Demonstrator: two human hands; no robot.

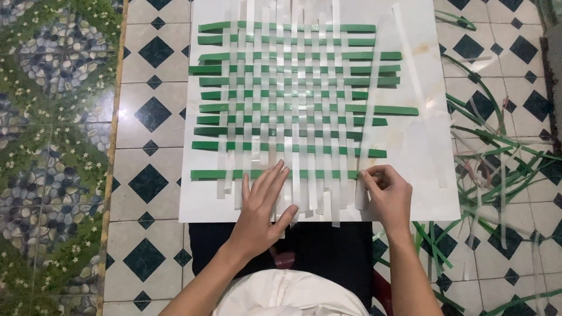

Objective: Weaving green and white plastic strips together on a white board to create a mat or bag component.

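A woven mat (287, 99) of green and white strips is lying on a white board (421, 175), filling its middle and far part. The left hand (263, 205) is lying released, flat on the white strips near the board's near edge. The right hand (387, 193) is pinching the nearest green strip (222, 174) at its right end. Loose strips (497, 158) are lying on the floor beside the board's right edge.

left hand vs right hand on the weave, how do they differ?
The left hand lies flat, fingers spread, pressing down on the white strips; the right hand is curled, fingertips pinching at the right end of the lowest green strip. The left hand sits near the mat's middle, the right hand at its right edge. Both are bare and rest on the woven mat at its near edge.
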